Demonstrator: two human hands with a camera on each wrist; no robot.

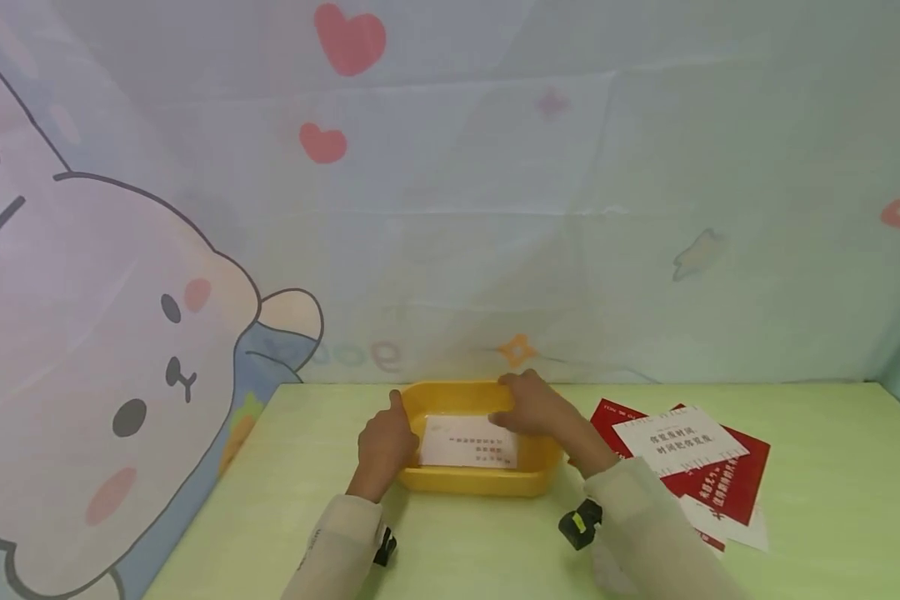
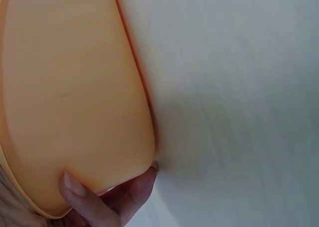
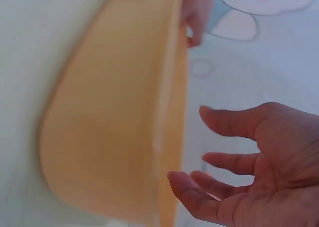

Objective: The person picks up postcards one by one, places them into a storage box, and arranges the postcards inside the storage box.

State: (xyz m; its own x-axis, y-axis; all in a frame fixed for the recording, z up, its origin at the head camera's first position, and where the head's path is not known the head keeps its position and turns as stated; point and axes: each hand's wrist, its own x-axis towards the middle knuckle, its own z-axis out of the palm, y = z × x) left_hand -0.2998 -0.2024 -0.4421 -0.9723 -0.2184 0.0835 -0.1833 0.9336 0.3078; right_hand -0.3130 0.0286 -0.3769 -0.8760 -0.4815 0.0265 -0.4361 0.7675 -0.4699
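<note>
Yellow tray [image 1: 471, 481] on desk [image 1: 810, 500], left of red leaflets [image 1: 720, 479]. White card [image 1: 468, 441] inside tray. Left hand [image 1: 385, 446] grips tray's left wall. Right hand [image 1: 534, 406] open, hovering above tray's far-right rim. Probably light, stiff, smooth plastic; best held by rims, level.
</note>
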